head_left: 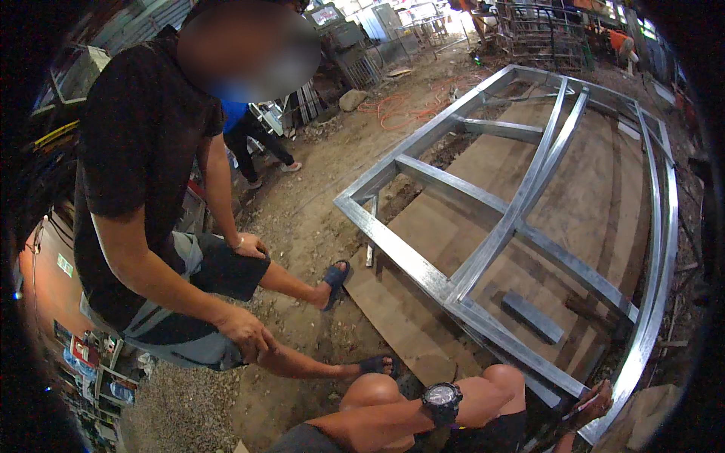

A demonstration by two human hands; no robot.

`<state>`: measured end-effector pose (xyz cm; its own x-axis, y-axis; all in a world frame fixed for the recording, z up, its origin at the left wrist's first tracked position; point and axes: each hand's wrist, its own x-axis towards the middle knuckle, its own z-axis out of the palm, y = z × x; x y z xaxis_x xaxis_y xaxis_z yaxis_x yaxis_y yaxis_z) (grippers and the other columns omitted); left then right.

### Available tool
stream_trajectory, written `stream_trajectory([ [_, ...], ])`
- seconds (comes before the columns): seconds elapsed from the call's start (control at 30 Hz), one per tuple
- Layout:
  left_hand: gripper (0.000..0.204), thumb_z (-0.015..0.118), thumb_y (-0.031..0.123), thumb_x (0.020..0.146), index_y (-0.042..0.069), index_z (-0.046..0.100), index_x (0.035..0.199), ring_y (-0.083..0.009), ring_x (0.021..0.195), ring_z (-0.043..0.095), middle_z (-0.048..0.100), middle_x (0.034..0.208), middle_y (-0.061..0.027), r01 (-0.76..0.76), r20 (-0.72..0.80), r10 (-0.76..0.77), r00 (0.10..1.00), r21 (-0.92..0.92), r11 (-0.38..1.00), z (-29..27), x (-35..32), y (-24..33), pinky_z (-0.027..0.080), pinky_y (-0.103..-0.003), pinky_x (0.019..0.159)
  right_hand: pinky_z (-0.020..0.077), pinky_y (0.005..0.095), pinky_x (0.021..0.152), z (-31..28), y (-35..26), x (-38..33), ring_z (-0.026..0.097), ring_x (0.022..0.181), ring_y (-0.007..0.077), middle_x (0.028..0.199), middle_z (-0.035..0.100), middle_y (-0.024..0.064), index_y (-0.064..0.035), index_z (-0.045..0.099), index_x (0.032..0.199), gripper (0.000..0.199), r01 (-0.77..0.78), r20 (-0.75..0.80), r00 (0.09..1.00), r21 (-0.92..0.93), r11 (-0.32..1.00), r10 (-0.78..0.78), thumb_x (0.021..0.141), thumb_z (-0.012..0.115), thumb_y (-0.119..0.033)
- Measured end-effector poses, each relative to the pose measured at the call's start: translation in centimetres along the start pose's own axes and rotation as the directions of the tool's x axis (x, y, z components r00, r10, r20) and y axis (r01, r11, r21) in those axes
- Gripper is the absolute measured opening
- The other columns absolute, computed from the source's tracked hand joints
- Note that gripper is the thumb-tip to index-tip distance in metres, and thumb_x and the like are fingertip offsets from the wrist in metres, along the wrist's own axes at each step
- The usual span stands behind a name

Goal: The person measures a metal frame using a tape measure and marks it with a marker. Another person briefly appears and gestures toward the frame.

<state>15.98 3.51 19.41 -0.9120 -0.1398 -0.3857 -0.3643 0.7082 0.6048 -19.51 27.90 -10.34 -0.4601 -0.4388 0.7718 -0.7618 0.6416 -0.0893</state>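
Note:
A large frame of shiny square metal tubes point(423, 253) lies on the right, with straight crossbars and long curved rails. My left hand point(483, 400), with a black watch point(442, 399) at its wrist, rests by my bent knee point(504, 377); its fingers are hidden. At the frame's near right corner is my right hand point(591, 408), its fingers curled close to the tube ends. What they close around is too dark to make out. A short grey metal piece point(532, 317) lies inside the frame.
Brown sheets of board point(408, 317) lie under the frame on dirt ground. Close on the left, a person in a black shirt point(143, 143) leans over, hands at the knees. Another person's dark trousers point(253, 143) show behind. An orange cord point(396, 109) and a rock point(353, 100) lie farther back.

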Motion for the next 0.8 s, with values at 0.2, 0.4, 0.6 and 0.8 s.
stream_trajectory([
  [0.2, 0.034, 0.071, 0.019, 0.092, 0.005, 0.054, 0.118, -0.0405, 0.078, 0.074, 0.072, 0.080, -0.0165, 0.169, 0.030, -0.168, 0.985, -0.296, 0.940, 6.1, 2.5, -2.2, 0.057, -0.050, 0.061, 0.0383, 0.0474, 0.116, 0.0, -1.2, -0.1, 0.062, 0.131, 0.0289, 0.137, 0.069, 0.0107, -0.0047, 0.063, 0.137, 0.034, -0.006, 0.018, 1.000, 0.056, 0.998, 0.005, 0.106, 0.061, -0.016],
  [0.4, 0.037, 0.070, 0.019, 0.093, 0.002, 0.057, 0.124, -0.0409, 0.080, 0.074, 0.072, 0.080, -0.0194, -0.009, 0.074, 0.004, 0.997, 0.076, 0.997, 2.3, 2.2, -0.2, 0.058, -0.051, 0.064, 0.0379, 0.0486, 0.117, -0.1, -0.4, 0.2, 0.060, 0.134, 0.0285, 0.139, 0.069, 0.0093, -0.0054, 0.061, 0.139, 0.035, -0.017, 0.005, 1.000, -0.039, 0.999, 0.017, 0.107, 0.059, -0.018],
  [0.6, 0.037, 0.068, 0.016, 0.095, 0.001, 0.058, 0.127, -0.0426, 0.082, 0.074, 0.074, 0.084, -0.0193, -0.020, 0.064, 0.017, 0.998, 0.049, 0.999, 2.2, 1.1, -0.4, 0.058, -0.052, 0.066, 0.0389, 0.0483, 0.116, 0.3, -0.7, -0.3, 0.063, 0.129, 0.0308, 0.137, 0.070, 0.0095, -0.0058, 0.062, 0.138, 0.034, -0.023, 0.002, 1.000, 0.019, 1.000, 0.023, 0.107, 0.059, -0.020],
  [0.8, 0.041, 0.068, 0.013, 0.089, 0.005, 0.060, 0.128, -0.0431, 0.083, 0.075, 0.074, 0.085, -0.0181, 0.030, 0.122, -0.044, 0.992, 0.114, 0.993, 0.3, 0.8, 0.3, 0.058, -0.054, 0.066, 0.0401, 0.0463, 0.115, 1.2, 0.0, -0.2, 0.066, 0.125, 0.0311, 0.131, 0.072, 0.0098, -0.0052, 0.063, 0.136, 0.033, 0.014, -0.134, 0.991, 0.020, 1.000, -0.011, 0.107, 0.061, -0.020],
])
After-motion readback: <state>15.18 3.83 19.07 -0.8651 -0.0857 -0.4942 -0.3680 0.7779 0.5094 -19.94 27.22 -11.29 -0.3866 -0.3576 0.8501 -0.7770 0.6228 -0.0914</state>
